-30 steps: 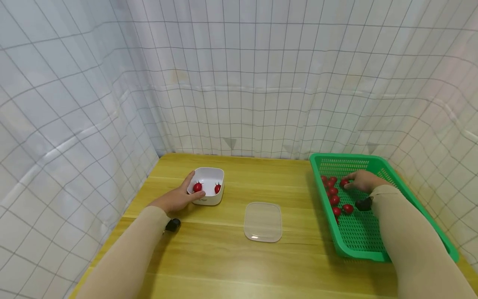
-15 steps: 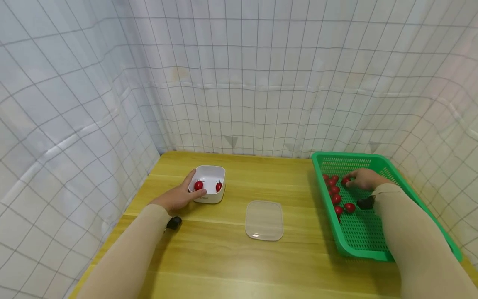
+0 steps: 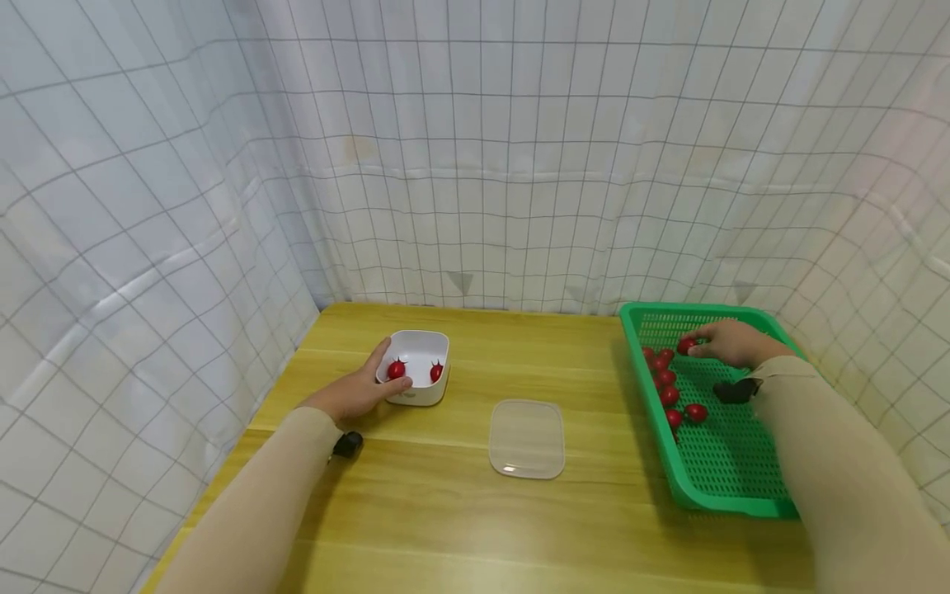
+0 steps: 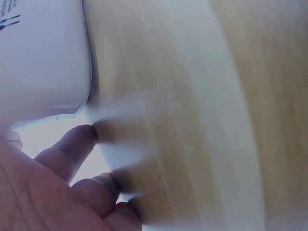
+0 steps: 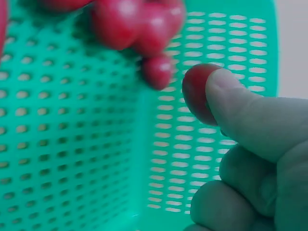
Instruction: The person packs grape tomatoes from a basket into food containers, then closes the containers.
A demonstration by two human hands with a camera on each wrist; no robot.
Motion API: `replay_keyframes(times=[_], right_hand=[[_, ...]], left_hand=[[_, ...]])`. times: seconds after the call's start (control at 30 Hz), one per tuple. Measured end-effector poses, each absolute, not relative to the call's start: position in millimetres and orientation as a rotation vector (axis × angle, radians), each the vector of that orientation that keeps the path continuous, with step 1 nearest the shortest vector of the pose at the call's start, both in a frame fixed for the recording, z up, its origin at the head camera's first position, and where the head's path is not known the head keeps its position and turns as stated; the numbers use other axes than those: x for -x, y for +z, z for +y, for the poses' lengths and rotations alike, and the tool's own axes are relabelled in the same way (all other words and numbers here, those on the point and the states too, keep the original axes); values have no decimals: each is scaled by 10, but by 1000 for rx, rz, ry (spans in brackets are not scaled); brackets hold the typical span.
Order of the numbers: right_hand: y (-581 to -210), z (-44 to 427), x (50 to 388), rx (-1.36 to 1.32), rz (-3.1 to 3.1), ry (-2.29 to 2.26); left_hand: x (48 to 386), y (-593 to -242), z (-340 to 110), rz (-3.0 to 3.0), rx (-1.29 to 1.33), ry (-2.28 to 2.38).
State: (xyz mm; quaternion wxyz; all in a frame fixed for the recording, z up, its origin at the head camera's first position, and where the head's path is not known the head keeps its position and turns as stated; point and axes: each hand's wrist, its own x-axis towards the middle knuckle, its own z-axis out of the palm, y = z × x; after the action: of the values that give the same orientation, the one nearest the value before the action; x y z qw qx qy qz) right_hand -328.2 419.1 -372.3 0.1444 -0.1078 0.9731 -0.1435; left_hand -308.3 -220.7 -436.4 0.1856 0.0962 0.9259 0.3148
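My left hand (image 3: 359,391) holds a small white box (image 3: 429,396) on the left of the table, thumb over its near rim and fingers along its left side. Two red cherry tomatoes (image 3: 397,370) lie apart inside the box. In the left wrist view the box wall (image 4: 43,57) is above the fingers. My right hand (image 3: 731,342) pinches one tomato (image 3: 686,346) over the back of the green basket (image 3: 683,487); the right wrist view shows the thumb on this tomato (image 5: 197,91). Several tomatoes (image 3: 669,395) lie along the basket's left side.
A clear, flat lid (image 3: 527,439) lies on the wooden table (image 3: 445,528) between the box and the basket. White grid-patterned curtains (image 3: 519,165) stand behind the table and at both sides.
My right hand has lifted the pinched tomato off the basket's floor and moved slightly back. The left hand and the box have kept their places on the table.
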Motion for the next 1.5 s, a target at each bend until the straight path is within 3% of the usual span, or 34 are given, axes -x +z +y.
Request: replay_keyframes(times=[0.3, 0.67, 1.13, 1.5], right_hand=[[-3315, 3939, 3324, 288, 2846, -671], [-2975, 2891, 3483, 368, 2841, -763], [-3131, 1349, 3669, 642, 2657, -911], [-3426, 539, 3651, 684, 2569, -953]], left_hand=[[3093, -4371, -2223, 2625, -269, 885], [3088, -4350, -2224, 2617, -285, 909], [3112, -4377, -2238, 2609, -296, 927], [3107, -4358, -2214, 2577, -266, 931]])
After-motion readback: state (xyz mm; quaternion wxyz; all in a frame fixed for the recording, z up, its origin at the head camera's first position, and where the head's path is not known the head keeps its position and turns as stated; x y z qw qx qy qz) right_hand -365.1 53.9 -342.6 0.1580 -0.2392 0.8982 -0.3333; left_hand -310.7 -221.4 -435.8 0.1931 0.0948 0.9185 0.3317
